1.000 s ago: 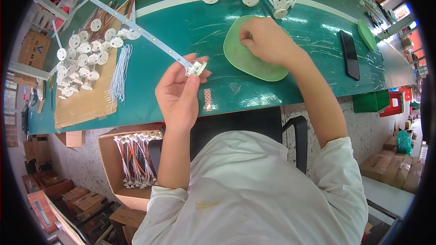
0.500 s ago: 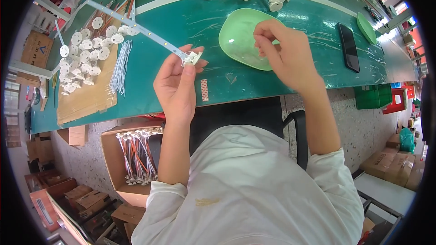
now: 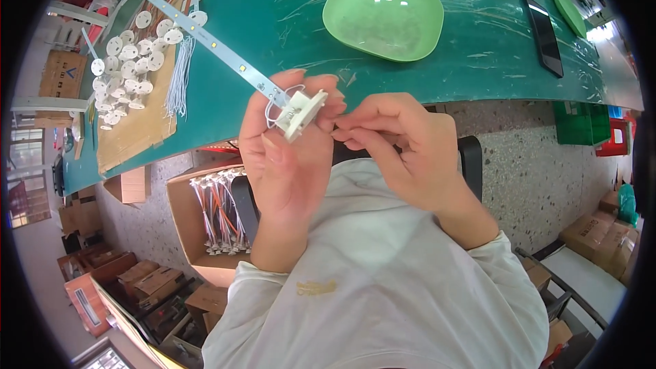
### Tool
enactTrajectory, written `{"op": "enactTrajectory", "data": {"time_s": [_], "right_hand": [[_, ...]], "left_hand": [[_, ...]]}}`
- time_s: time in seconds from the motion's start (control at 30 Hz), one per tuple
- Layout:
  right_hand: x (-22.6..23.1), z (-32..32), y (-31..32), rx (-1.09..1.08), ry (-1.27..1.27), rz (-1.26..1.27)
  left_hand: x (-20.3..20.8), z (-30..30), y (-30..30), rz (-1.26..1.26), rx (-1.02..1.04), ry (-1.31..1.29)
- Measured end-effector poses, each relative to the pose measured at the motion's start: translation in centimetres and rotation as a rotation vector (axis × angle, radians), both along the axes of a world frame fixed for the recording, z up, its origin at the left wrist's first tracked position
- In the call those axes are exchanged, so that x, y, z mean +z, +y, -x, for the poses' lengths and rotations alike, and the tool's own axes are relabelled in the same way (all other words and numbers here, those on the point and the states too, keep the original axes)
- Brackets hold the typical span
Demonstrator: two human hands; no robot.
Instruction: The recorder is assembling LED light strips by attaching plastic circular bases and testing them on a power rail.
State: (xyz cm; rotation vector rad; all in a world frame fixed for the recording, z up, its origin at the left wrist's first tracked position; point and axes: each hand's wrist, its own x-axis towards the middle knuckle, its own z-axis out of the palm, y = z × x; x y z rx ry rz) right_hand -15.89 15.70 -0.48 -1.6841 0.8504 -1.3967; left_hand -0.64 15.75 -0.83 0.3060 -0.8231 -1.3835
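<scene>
My left hand (image 3: 287, 157) is turned palm up, with its fingers curled round the white plastic end cap (image 3: 301, 115) of an LED strip (image 3: 214, 45). The strip slants up and to the left from the cap, and a thin white wire loops beside the joint. Close to the cap, my right hand (image 3: 406, 143) has thumb and forefinger pinched together near the left fingertips. Whatever sits in that pinch is too small to make out. A shallow green bowl (image 3: 383, 39) stands on the table beyond my hands.
At the left, several white round end caps (image 3: 127, 70) lie heaped on a cardboard sheet (image 3: 140, 133), beside a bundle of white wires (image 3: 180, 82). A black phone (image 3: 543, 37) rests at the right. Below the table edge, a carton (image 3: 188, 222) holds finished-looking wired parts.
My right hand has moved from over the green bowl down and left to the end cap. The left hand has opened its palm upward and come nearer. The view has shifted.
</scene>
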Motion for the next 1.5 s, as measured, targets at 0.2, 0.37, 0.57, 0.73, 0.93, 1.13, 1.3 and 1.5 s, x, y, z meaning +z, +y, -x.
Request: {"op": "enactTrajectory", "data": {"time_s": [0.2,0.37,0.57,0.73,0.93,1.13,1.3,1.5], "right_hand": [[0.7,1.0,0.8,-0.017,-0.058,-0.194],[0.9,2.0,-0.1,0.051,0.168,-0.193],[1.1,1.8,0.4,-0.005,0.046,-0.224],[-1.3,1.3,1.2,-0.035,-0.129,-0.015],[-1.6,0.9,1.2,-0.108,-0.038,0.223],[-1.6,0.8,1.0,-0.185,0.006,0.412],[-0.6,1.3,1.4,-0.241,0.025,0.431],[0.4,0.3,1.4,-0.285,-0.006,0.527]], "left_hand": [[0.6,0.8,0.8,-0.012,-0.037,-0.059],[0.8,0.5,1.0,0.032,-0.154,-0.283],[0.5,0.5,0.7,0.073,-0.209,-0.112],[1.0,1.0,1.0,0.013,-0.203,0.255],[0.9,0.8,0.8,0.115,-0.33,0.255],[0.9,0.9,1.1,0.088,-0.29,0.177],[0.2,1.5,1.4,0.114,-0.007,-0.046],[-0.6,2.0,1.8,0.065,-0.015,0.013]]}}
